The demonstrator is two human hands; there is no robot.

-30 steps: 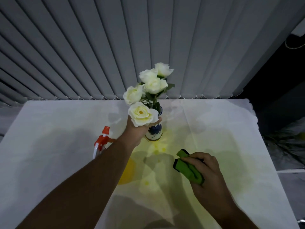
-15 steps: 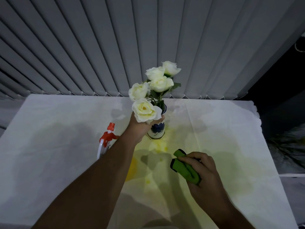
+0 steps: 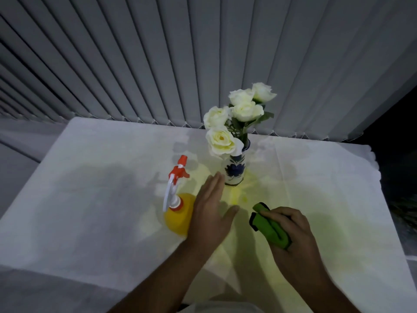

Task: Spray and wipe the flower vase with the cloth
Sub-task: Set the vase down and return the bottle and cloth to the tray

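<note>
A small white vase with blue flower patterns point(image 3: 235, 171) stands upright on the white tablecloth point(image 3: 101, 199), holding several cream roses point(image 3: 234, 118). My left hand point(image 3: 211, 213) is flat and open just in front of the vase, fingertips close to its base, holding nothing. To its left stands a yellow spray bottle point(image 3: 178, 213) with a red and white trigger head. My right hand point(image 3: 291, 233) is closed around a folded green cloth point(image 3: 268, 224), nearer to me and to the right of the vase.
Grey vertical blinds point(image 3: 203, 64) hang right behind the table's far edge. The table's right edge drops off into a dark area point(image 3: 401, 168). Yellowish light patches lie on the cloth around the vase.
My left hand has let go of the vase and drawn back toward me, open. The vase now stands free. The camera view has shifted, showing the whole spray bottle.
</note>
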